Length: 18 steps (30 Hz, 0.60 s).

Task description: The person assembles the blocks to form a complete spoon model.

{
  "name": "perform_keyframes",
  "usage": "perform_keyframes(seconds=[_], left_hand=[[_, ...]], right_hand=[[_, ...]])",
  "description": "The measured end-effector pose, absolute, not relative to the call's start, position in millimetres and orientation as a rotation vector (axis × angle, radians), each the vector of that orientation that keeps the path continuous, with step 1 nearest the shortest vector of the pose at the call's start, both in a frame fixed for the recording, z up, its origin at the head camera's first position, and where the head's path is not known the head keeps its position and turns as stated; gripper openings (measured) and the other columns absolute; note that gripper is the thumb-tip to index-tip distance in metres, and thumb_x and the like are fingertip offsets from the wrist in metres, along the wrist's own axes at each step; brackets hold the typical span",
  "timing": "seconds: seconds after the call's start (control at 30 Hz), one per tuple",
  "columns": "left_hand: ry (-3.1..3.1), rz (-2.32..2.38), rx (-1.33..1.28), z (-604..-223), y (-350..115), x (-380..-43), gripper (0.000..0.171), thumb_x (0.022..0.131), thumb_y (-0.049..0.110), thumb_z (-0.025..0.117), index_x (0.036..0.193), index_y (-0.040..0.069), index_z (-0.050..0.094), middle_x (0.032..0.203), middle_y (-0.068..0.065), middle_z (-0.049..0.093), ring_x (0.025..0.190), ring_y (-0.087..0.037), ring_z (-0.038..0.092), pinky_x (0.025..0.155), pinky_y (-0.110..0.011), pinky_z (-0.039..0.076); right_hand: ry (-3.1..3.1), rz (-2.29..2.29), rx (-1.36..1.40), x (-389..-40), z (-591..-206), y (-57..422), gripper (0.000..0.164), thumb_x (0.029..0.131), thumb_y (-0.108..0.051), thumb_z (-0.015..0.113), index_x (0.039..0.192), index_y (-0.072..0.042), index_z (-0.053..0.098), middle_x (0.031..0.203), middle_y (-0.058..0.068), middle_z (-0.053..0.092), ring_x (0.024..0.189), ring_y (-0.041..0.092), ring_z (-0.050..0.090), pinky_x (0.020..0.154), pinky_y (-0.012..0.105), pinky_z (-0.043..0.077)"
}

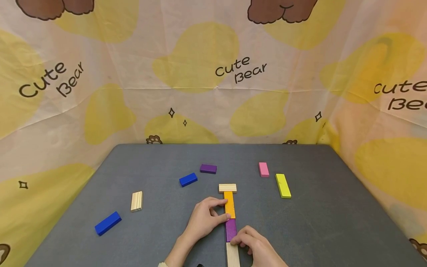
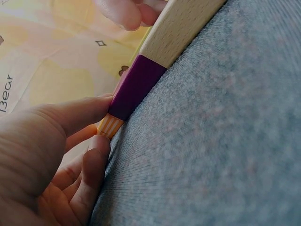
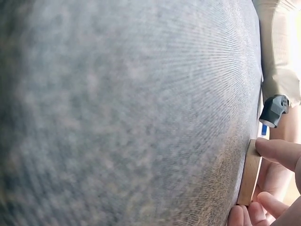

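Note:
A line of small blocks runs away from the person. A plain wooden block (image 1: 232, 255) is nearest, then a purple block (image 1: 231, 230) and an orange block (image 1: 229, 207). Another plain wooden block (image 1: 227, 188) lies crosswise at the far end. My left hand (image 1: 204, 219) pinches the orange block from its left side, thumb by the joint with the purple one. At the joint between the purple and nearest wooden blocks are the fingertips of my right hand (image 1: 257, 245). In the right wrist view, its fingers and thumb span the wooden block (image 3: 250, 174).
Two blue blocks (image 1: 108, 223), a loose wooden block (image 1: 136, 201) and a second purple block (image 1: 208, 169) lie left of and beyond the line. On the right are a pink block (image 1: 264, 169) and a yellow-green block (image 1: 283, 185). Printed cloth (image 1: 213, 111) surrounds the dark table (image 1: 333, 222).

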<state>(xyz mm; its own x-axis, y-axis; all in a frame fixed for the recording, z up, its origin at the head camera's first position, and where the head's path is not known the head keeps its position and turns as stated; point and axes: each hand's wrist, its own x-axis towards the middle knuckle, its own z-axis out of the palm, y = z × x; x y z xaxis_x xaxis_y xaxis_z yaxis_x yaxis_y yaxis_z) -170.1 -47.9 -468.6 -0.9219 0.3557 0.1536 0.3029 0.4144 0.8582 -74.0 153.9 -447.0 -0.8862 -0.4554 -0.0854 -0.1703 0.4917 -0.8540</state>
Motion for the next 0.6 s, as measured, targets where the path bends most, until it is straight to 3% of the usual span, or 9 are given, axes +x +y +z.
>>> perform_keyframes(seconds=[0.6], left_hand=[[2.633,1.538,0.618,-472.2,-48.0,-170.2,0.041,0.080,0.025,0.084,0.118,0.014,0.074,0.106,0.002,0.064,0.055,-0.008,0.053,0.050,-0.024,0.044]], right_hand=[[2.472,-1.337,-0.536,-69.6,-442.8,152.3,0.044,0.073,-0.030,0.089,0.109,-0.017,0.067,0.104,-0.007,0.049,0.091,0.008,0.050,0.074,0.024,0.049]])
